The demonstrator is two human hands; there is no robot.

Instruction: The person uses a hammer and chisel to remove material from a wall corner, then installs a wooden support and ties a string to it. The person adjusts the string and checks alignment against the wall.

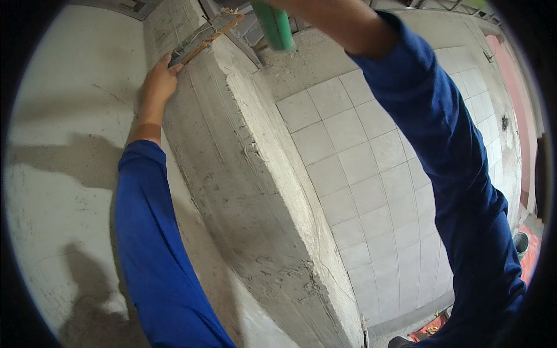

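Observation:
At the upper left, my left hand [166,81] grips the lower end of a narrow, grey board or bar [203,40] with a splintered wooden edge, lying across the top of a rough concrete column [232,174]. My right forearm, in a blue sleeve, reaches up to the top edge, where my right hand [290,6] is mostly cut off and its fingers are hidden. Beside it a green cylinder [272,26] points down; I cannot tell whether that hand holds it.
A pale plastered wall [64,145] flanks the column on the left, a grey tiled wall [371,203] on the right. A bucket [519,243] and red sheeting [528,261] lie at the far right, with more red material [429,327] at the bottom. Metal framing runs overhead.

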